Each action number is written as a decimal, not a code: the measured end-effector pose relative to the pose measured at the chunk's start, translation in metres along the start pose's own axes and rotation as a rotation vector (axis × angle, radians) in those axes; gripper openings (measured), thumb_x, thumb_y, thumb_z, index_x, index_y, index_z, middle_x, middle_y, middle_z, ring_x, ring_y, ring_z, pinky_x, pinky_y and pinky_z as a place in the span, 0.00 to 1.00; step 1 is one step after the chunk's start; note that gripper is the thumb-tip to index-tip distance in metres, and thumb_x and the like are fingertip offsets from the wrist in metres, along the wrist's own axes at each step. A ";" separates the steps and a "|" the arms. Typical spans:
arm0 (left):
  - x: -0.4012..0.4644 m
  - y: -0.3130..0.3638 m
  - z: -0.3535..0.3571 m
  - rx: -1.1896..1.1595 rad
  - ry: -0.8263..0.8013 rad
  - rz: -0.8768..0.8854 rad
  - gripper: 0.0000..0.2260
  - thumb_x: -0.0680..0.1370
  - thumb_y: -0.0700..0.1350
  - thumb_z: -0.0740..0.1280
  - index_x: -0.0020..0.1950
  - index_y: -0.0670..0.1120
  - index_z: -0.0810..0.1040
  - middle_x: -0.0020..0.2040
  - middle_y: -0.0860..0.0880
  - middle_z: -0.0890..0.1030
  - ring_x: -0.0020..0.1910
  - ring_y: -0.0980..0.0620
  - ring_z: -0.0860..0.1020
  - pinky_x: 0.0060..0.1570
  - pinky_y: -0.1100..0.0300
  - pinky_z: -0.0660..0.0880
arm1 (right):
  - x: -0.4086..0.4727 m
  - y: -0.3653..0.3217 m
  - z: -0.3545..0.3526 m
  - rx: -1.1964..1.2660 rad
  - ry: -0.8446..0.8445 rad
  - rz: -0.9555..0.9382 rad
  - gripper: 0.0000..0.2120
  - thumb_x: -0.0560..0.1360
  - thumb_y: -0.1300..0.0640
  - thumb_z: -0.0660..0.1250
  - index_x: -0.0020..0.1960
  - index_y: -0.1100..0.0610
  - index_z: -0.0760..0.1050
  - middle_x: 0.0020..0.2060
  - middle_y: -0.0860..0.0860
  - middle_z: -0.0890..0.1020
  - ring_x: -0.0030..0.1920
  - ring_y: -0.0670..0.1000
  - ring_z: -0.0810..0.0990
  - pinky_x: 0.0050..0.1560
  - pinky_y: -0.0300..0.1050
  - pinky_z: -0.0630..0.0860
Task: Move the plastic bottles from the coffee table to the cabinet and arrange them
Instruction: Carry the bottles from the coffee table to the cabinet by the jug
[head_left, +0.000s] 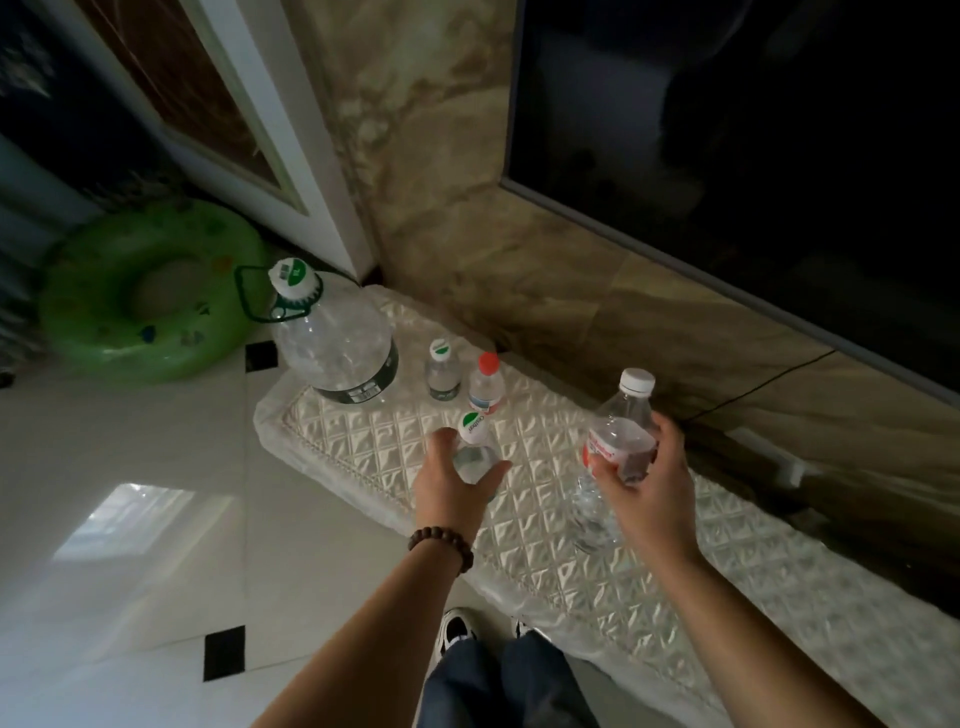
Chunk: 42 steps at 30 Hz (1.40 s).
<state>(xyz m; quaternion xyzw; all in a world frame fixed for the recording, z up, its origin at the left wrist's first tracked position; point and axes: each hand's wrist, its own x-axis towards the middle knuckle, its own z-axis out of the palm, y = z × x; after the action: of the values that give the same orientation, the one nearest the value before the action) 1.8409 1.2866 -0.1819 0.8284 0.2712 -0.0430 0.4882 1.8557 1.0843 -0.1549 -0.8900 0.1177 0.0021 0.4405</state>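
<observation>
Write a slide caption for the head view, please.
Left hand and right hand each hold a bottle above the cabinet.

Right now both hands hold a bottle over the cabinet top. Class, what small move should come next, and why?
Probably lower the left hand and stand its green-capped bottle on the quilted cover, just in front of the two small bottles already upright beside the large jug. It hovers closest to that row, while the right hand holds its white-capped bottle farther off.

Green swim ring (150, 296), cream diamond-quilted cabinet cover (545, 519), red bottle cap (488, 362), brown beaded bracelet (441, 543)
</observation>
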 end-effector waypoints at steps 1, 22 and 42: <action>0.008 -0.003 0.010 0.006 -0.018 0.005 0.25 0.66 0.52 0.77 0.55 0.52 0.67 0.44 0.62 0.72 0.47 0.53 0.75 0.42 0.59 0.71 | 0.008 0.007 0.003 -0.001 0.000 0.005 0.38 0.68 0.51 0.75 0.72 0.54 0.60 0.61 0.54 0.77 0.55 0.51 0.79 0.47 0.41 0.76; 0.105 -0.092 0.110 0.018 0.037 0.028 0.26 0.66 0.49 0.77 0.57 0.57 0.66 0.56 0.54 0.73 0.52 0.54 0.75 0.49 0.50 0.78 | 0.133 0.074 0.129 0.027 -0.141 -0.031 0.35 0.66 0.53 0.77 0.68 0.55 0.64 0.62 0.52 0.75 0.61 0.49 0.75 0.58 0.44 0.72; 0.117 -0.091 0.101 -0.042 0.255 -0.033 0.29 0.67 0.48 0.77 0.62 0.53 0.65 0.59 0.49 0.73 0.57 0.48 0.74 0.52 0.45 0.77 | 0.127 0.076 0.168 -0.199 -0.266 -0.126 0.36 0.66 0.53 0.77 0.68 0.56 0.63 0.63 0.57 0.75 0.62 0.57 0.75 0.58 0.44 0.72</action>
<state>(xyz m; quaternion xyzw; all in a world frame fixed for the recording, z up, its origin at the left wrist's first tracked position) 1.9147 1.2844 -0.3450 0.8120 0.3458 0.0603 0.4663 1.9803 1.1452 -0.3305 -0.9267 0.0016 0.1035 0.3612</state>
